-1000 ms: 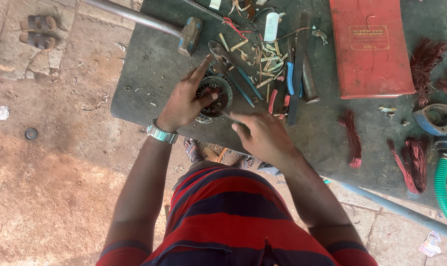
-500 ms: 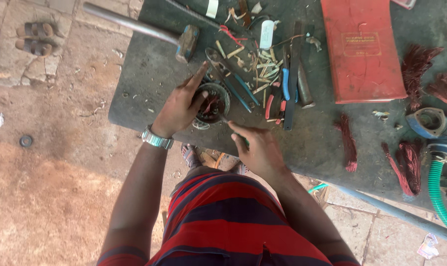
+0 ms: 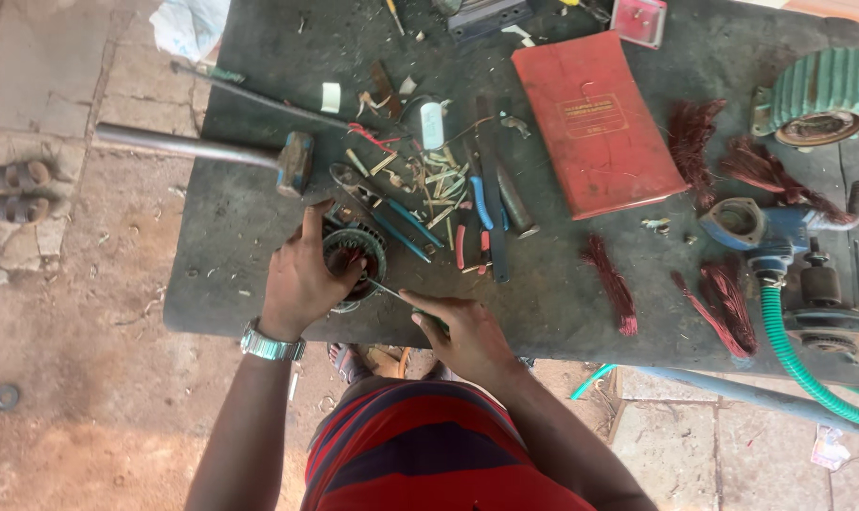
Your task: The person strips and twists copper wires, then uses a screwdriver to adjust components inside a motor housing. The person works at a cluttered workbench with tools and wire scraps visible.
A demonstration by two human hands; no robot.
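Left hand point(image 3: 301, 274) grips the stator point(image 3: 355, 257) — right hand point(image 3: 467, 333) clasps a screwdriver point(image 3: 403, 300).

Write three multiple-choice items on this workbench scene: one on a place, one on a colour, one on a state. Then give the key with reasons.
1. Where does the hammer lie?
A. on the ground by the sandals
B. on the table, beyond the left hand
C. on top of the red case

2. What colour is the flat case?
A. red
B. green
C. white

3. How does the left hand stand to the round motor part?
A. well apart from it
B. gripping it on the table
C. lifting it high above the table

Key: B, the hammer's head rests on the dark table just past the left hand; A, the case is plainly red; B, the fingers wrap the part while the right hand points a thin tool at it.
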